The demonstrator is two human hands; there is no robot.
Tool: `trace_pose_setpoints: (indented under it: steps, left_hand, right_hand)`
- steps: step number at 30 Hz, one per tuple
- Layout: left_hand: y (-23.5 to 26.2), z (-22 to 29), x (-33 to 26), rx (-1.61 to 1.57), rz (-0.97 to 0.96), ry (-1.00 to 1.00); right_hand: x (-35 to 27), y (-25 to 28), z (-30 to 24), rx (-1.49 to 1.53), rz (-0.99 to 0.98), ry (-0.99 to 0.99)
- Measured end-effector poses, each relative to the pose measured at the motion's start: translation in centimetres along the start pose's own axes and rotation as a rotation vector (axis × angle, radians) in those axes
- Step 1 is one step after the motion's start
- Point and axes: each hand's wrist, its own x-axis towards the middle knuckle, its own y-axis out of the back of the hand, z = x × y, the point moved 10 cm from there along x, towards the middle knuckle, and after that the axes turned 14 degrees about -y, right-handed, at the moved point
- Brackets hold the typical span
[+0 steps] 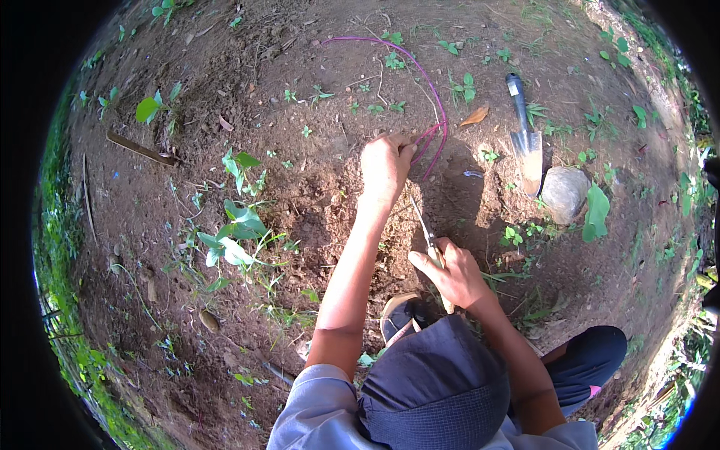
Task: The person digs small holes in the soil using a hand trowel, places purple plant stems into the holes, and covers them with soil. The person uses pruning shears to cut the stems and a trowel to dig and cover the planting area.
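Note:
My left hand is closed around a bunch of thin purple stems that loop away over the bare soil. My right hand grips the pale handle of a small knife, whose blade points up toward the left hand. Both hands are over a patch of loosened, dug earth. My dark cap, grey sleeve and a sandalled foot show at the bottom.
A garden trowel with a dark handle lies on the ground at the upper right, beside a grey stone. Small green seedlings and weeds grow to the left. A stick lies at far left.

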Motion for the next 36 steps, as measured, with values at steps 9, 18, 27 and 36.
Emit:
trace_pose_setpoints:
  steps: [9, 18, 27, 36]
  left_hand:
    - [-1.2, 0.7, -0.9, 0.087, -0.028, -0.051]
    - [-2.3, -0.8, -2.2, -0.353, -0.212, 0.287]
    - [-2.1, 5.7, -4.7, -1.105, -0.278, 0.353]
    - [-3.1, 8.9, -5.9, -1.166, -0.412, 0.340]
  right_hand:
    - [0.5, -0.5, 0.7, -0.086, 0.006, -0.361]
    - [1.3, 4.1, 1.0, 0.114, 0.298, -0.227]
    - [3.7, 10.6, 8.3, 1.406, 0.318, -0.404]
    - [4.4, 10.5, 7.8, 1.525, 0.178, -0.387]
